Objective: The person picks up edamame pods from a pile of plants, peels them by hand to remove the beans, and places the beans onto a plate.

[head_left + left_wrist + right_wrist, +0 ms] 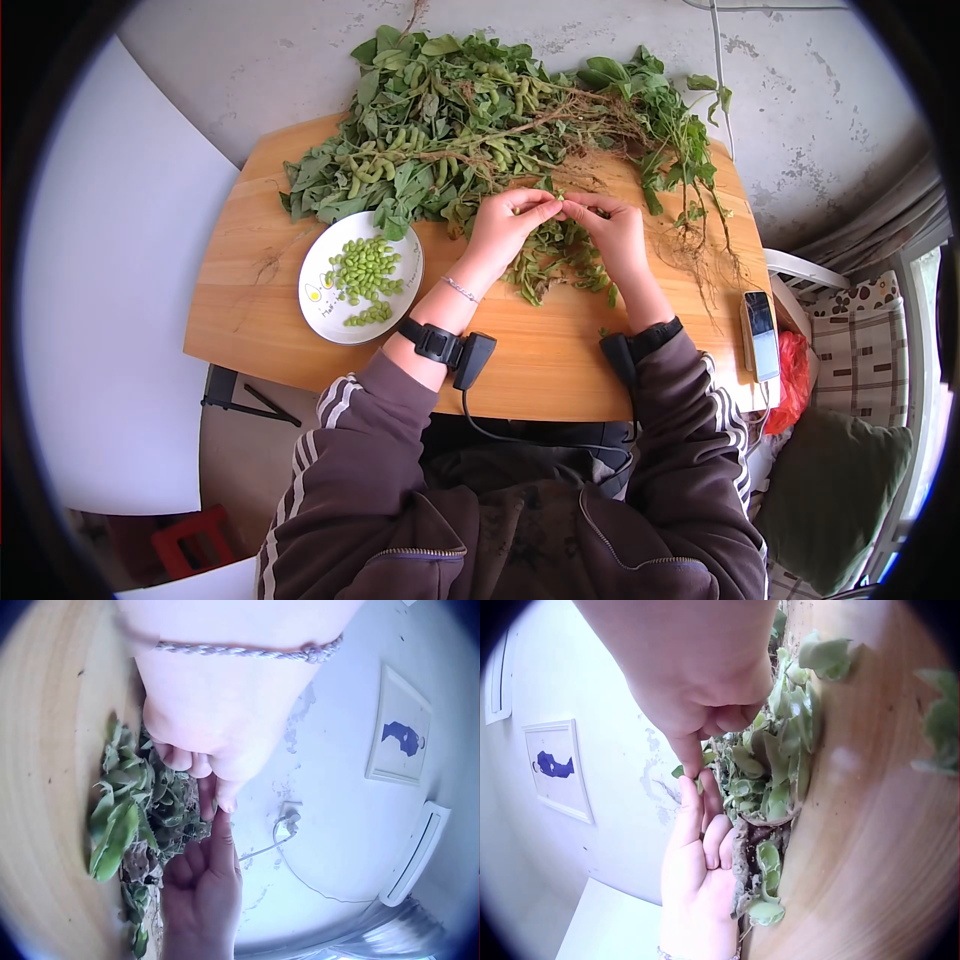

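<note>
My left hand [503, 226] and right hand [618, 236] meet at the fingertips over the middle of the table. Between them is a small green soybean pod [700, 784], mostly hidden by the fingers; both hands pinch it with thumb and forefinger. Under the hands lies a heap of split, emptied pod shells [545, 268], with a curled dry leaf [744, 859] among them in the right wrist view. To the left, a white plate [312, 268] carries many loose green soybeans [362, 268].
Uprooted soybean plants [430, 130] with leaves, pods and roots cover the back of the wooden table [250, 300], some leaves overhanging the plate. A phone [761, 335] with a cable lies at the right edge. Beyond are a green cushion [835, 495] and a red bag [792, 380].
</note>
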Demonstrator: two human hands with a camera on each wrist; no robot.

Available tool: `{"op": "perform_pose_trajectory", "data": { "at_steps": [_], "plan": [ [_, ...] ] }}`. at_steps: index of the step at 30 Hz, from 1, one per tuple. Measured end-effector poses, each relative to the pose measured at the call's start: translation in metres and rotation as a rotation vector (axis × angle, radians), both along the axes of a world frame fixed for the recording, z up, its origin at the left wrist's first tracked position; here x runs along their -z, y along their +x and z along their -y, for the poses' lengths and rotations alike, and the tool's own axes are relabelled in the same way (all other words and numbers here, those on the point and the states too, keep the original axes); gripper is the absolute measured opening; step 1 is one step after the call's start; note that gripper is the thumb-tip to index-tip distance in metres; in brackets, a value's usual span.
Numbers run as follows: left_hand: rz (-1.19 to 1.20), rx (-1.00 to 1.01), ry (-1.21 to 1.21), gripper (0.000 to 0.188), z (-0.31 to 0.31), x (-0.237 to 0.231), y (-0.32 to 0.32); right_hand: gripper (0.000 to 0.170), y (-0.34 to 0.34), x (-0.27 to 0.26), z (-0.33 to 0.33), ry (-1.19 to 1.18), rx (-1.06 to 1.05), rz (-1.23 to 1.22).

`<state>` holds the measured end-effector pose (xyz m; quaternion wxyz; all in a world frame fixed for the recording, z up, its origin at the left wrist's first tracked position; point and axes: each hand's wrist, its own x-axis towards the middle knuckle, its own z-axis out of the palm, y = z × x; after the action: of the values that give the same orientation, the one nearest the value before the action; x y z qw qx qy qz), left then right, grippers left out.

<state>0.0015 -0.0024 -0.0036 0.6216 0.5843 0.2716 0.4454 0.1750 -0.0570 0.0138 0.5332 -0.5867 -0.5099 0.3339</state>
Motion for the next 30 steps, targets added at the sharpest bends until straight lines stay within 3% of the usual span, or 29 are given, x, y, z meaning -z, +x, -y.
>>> {"op": "perform_pose_trajectory", "data": {
  "at_steps": [7,13,30],
  "plan": [
    [0.007,0.018,-0.049,0.025,-0.001,-0.002,-0.001,0.027,-0.003,-0.002,0.001,-0.026,-0.029,-0.116],
    [0.074,0.033,-0.110,0.025,0.003,-0.006,-0.001,0.025,0.002,0.005,-0.003,-0.024,-0.107,-0.415],
    [0.022,-0.036,-0.103,0.030,0.000,-0.003,-0.004,0.025,0.005,0.010,-0.006,-0.079,-0.176,-0.583]
  ]
}}
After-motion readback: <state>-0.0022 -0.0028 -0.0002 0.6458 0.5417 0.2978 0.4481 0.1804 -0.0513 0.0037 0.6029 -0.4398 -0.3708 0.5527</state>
